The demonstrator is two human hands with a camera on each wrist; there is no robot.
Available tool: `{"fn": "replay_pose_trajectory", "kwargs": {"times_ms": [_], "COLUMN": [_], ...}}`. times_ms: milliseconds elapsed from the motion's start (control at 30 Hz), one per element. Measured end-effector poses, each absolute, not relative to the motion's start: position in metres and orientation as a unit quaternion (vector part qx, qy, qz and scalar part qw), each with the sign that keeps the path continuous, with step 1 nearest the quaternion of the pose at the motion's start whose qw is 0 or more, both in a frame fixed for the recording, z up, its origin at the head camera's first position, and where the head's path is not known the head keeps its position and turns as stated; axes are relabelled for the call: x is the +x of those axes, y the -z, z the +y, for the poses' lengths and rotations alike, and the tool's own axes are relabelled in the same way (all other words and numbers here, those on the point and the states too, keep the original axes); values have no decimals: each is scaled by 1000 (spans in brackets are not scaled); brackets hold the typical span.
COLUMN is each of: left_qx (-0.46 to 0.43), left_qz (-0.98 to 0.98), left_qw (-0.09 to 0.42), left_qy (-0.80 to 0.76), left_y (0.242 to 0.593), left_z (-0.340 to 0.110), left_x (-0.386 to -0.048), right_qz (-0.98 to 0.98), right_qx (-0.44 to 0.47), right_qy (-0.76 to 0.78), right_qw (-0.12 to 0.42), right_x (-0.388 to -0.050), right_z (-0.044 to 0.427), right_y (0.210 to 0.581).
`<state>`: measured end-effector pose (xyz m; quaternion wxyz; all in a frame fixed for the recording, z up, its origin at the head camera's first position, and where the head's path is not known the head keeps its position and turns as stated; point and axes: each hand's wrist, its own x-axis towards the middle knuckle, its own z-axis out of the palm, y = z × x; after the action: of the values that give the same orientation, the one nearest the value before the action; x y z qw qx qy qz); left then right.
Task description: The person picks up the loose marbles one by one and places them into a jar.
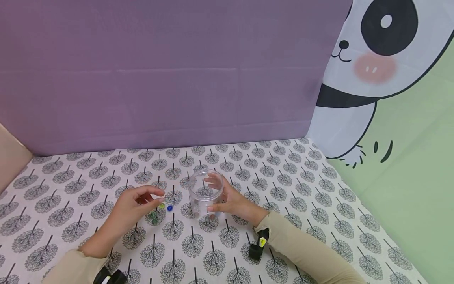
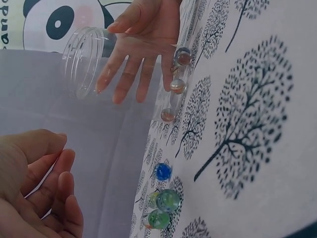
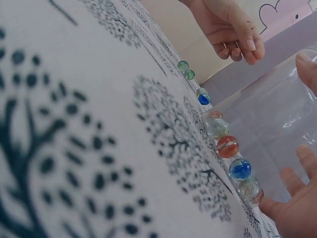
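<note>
A clear plastic jar [image 1: 205, 193] stands upright and lidless on the patterned cloth. My right hand [image 1: 235, 203] holds it from the right side, thumb in front and fingers behind. Several glass marbles lie on its bottom, among them an orange-red one [image 3: 228, 147] and a blue-streaked one [image 3: 240, 169]. To the jar's left, my left hand [image 1: 136, 205] hovers with loosely bent fingers; no marble shows between them. Close by on the cloth are a blue marble [image 1: 170, 208], a yellow-green marble [image 1: 161, 206] and several green marbles [image 2: 168, 200].
The white cloth [image 1: 191, 244] with black tree prints covers the table. A purple backdrop [image 1: 159, 79] rises behind it, and a green panel with a panda drawing [image 1: 372, 86] borders the right side. At the left edge stands a beige surface [image 1: 12, 157].
</note>
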<state>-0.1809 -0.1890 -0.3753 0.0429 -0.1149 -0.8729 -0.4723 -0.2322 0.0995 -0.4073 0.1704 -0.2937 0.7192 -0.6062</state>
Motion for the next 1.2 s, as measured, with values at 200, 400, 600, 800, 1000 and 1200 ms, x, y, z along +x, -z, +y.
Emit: {"fn": "replay_pose_trajectory", "kwargs": {"times_ms": [200,400,600,800,1000,1200], "left_qx": [-94,-103,-95,-85,-82,-92], "left_qz": [-870,-869,-876,-879,-880,-877], "left_qw": [15,9,9,9,2,2], "left_qy": [485,484,472,469,467,472], "left_y": [378,382,386,390,393,397], "left_z": [-194,-199,-206,-210,-212,-213], "left_x": [-181,-180,-178,-176,-176,-175], "right_qz": [727,733,721,720,718,720], "right_qx": [-297,-295,-295,-289,-296,-296], "right_qy": [596,590,603,607,607,605], "right_qw": [166,166,174,173,169,167], "right_x": [-233,-232,-233,-233,-234,-234], "right_z": [100,101,100,100,100,100], "right_y": [412,411,410,409,410,410]}}
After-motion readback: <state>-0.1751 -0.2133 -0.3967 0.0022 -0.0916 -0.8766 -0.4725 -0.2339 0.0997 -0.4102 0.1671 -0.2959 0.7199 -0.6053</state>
